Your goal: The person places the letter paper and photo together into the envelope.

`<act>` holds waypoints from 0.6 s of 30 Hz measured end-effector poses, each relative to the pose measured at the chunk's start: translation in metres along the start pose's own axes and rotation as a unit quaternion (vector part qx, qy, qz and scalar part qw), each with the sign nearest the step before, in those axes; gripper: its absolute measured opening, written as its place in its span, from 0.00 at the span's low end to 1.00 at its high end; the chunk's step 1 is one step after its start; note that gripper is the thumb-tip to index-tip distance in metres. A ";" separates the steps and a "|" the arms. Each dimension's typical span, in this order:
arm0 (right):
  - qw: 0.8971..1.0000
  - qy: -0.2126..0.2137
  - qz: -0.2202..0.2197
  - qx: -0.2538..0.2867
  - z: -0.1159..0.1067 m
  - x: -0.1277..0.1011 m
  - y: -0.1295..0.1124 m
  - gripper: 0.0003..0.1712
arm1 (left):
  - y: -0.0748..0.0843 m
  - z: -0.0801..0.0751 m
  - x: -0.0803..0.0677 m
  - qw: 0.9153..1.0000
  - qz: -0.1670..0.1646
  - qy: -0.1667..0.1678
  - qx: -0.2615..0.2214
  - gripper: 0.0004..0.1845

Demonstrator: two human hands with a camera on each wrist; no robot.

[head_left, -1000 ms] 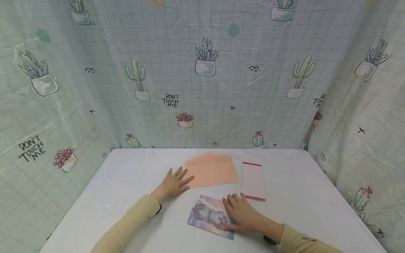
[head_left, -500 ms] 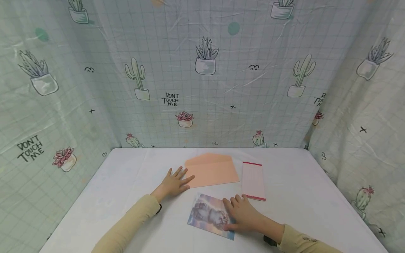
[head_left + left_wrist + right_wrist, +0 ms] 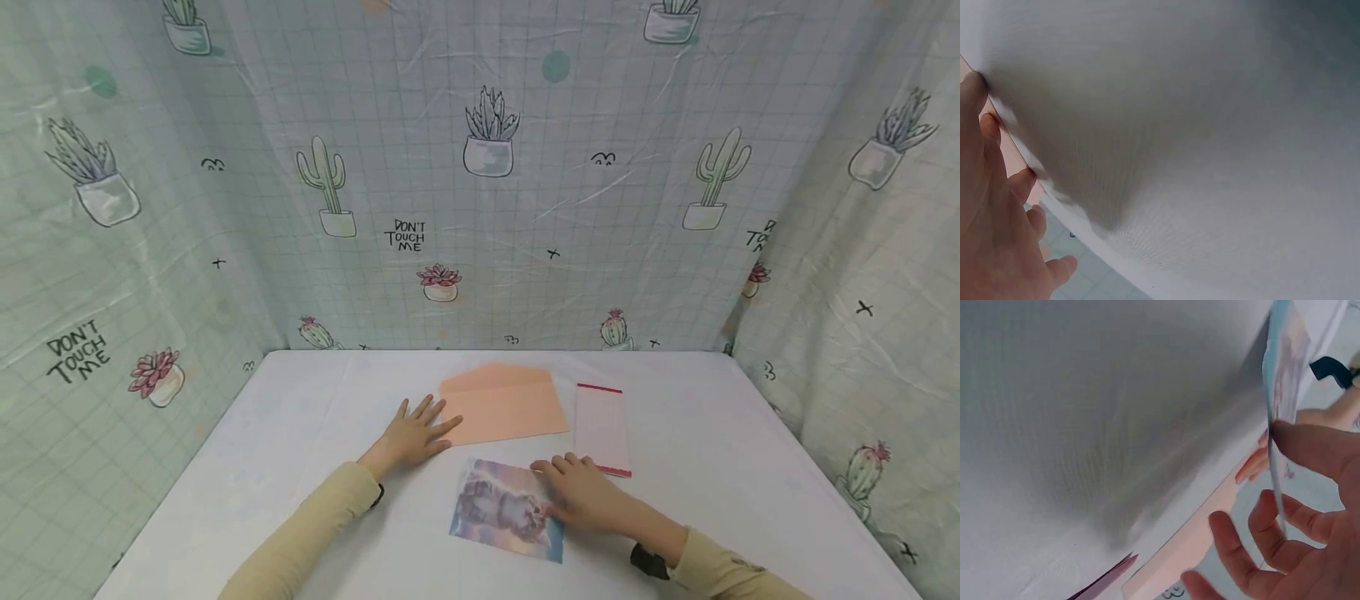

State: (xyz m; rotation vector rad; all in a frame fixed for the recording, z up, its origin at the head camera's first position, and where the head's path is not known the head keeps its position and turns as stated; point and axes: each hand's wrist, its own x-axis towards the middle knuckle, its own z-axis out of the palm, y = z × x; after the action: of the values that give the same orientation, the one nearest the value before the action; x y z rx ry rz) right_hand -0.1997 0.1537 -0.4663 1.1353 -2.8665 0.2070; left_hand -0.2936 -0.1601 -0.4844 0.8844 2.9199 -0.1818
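A picture card (image 3: 498,508) with a cloudy blue and pink print lies on the white table (image 3: 300,467) in front of me. My right hand (image 3: 581,496) is at its right edge. In the right wrist view that edge of the card (image 3: 1279,381) is raised, pinched between the thumb (image 3: 1310,447) and the curled fingers (image 3: 1254,550). My left hand (image 3: 412,433) lies flat on the table, fingers spread, its fingertips touching the left edge of a peach envelope (image 3: 506,406). The left wrist view shows the flat left hand (image 3: 997,212) and a sliver of the envelope (image 3: 1013,159).
A narrow pale pink sheet (image 3: 602,429) with red ends lies right of the envelope, just beyond my right hand. Cactus-print curtains (image 3: 487,208) close in the table at the back and on both sides. Bare tabletop stretches to the left and the far right.
My right hand has slid a little to the right and taken hold of the card's right edge, lifting it; the card shifted slightly right. The left hand has stayed put.
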 end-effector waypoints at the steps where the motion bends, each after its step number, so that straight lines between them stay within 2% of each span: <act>1: 0.999 -0.007 0.011 0.030 -0.002 0.001 0.001 0.30 | 0.000 0.000 0.000 1.000 0.000 -0.001 0.001 0.27; 4: 0.989 -0.007 0.027 0.142 -0.009 0.003 0.006 0.28 | 0.000 -0.002 0.000 1.000 0.002 0.000 0.002 0.27; 8: 0.965 0.018 0.020 0.259 -0.016 0.006 0.016 0.25 | 0.000 -0.003 0.000 1.000 0.004 0.002 -0.003 0.27; 13: 0.935 0.041 0.028 0.352 -0.018 0.007 0.027 0.24 | -0.001 -0.002 0.001 1.000 -0.002 -0.002 -0.007 0.27; 18: 0.902 0.039 0.070 0.424 -0.020 0.009 0.035 0.22 | 0.000 -0.001 0.002 1.000 -0.003 0.000 -0.011 0.27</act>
State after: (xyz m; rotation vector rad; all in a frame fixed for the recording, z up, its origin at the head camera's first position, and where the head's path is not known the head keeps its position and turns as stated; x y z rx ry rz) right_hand -0.2296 0.1758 -0.4488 0.9251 -2.7997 1.5784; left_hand -0.2949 -0.1590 -0.4834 0.8736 2.9185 -0.1497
